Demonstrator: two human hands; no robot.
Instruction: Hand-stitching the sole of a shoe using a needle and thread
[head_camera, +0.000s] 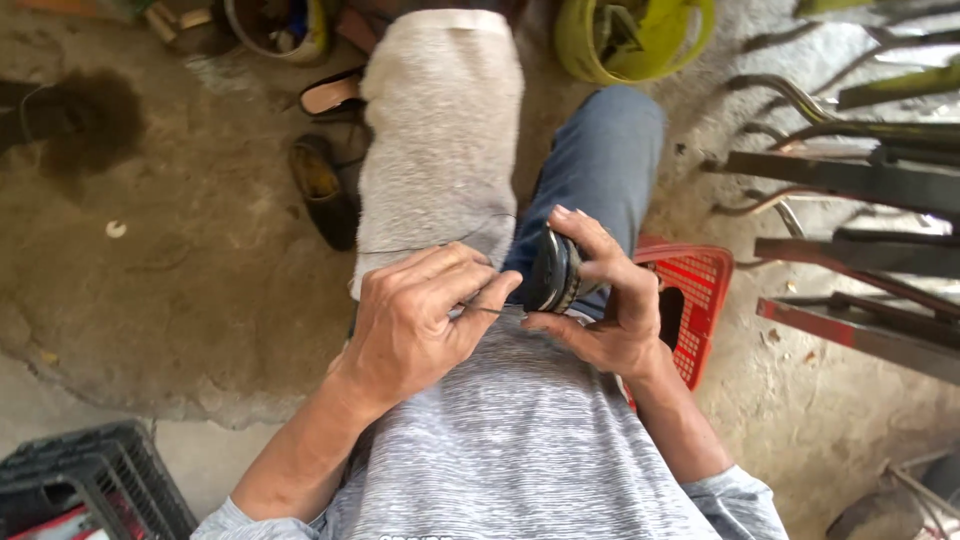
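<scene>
We grip the dark shoe sole (553, 270) edge-on over our lap, right hand (610, 305) wrapped around it, left hand (415, 320) pinching the thin thread (440, 243) beside it; it seems light, stiff yet flexible, best held by its rim.

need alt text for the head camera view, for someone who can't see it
Seen from above, a seated person's right hand holds a dark shoe on edge over the lap, while the left hand pinches a thin dark thread beside it. A red plastic crate and metal bars lie to the right on the concrete floor.
</scene>
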